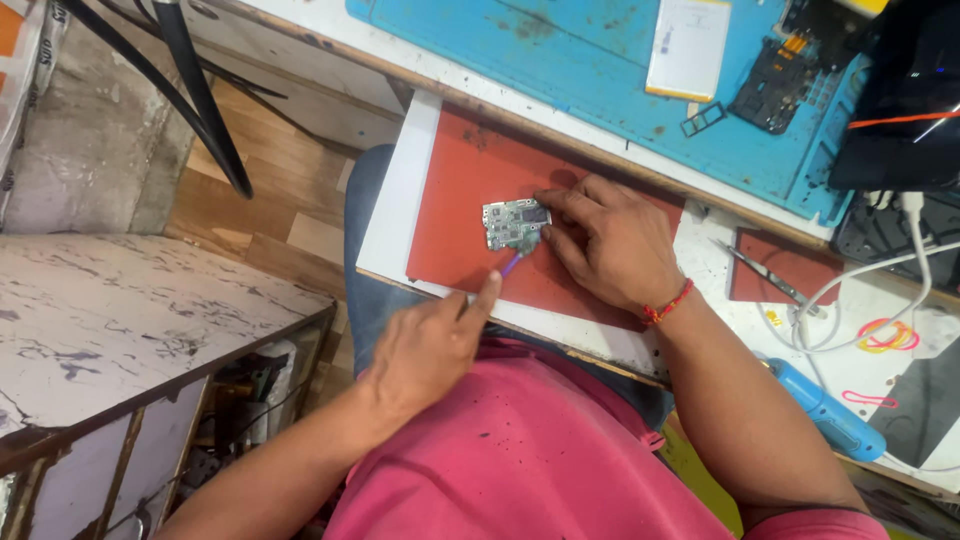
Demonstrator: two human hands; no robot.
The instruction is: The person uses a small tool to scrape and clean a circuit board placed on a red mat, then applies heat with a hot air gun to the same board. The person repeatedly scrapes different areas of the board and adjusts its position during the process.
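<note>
- A small green circuit board lies flat on the red mat, toward the mat's middle, on a pulled-out shelf below the worktop.
- The right hand rests on the mat just right of the board; its fingertips press the board's right edge and pin it down. The grip is closed on the board's edge, not wrapped round it.
- The left hand sits below the board, near the mat's front edge, pinched on a thin purple tool whose tip touches the board's lower edge.
- The board is judged light, thin and stiff, and fragile: its tiny soldered parts could be knocked off or scratched.
- It is judged likely to slide on the mat if left unpinned.
- It is best held by its bare edges, never across the populated face.
- Right of the mat, tweezers lie on a smaller red pad.
- Beyond the mat, a blue mat on the worktop carries a white rectangular part and a dark board.
</note>
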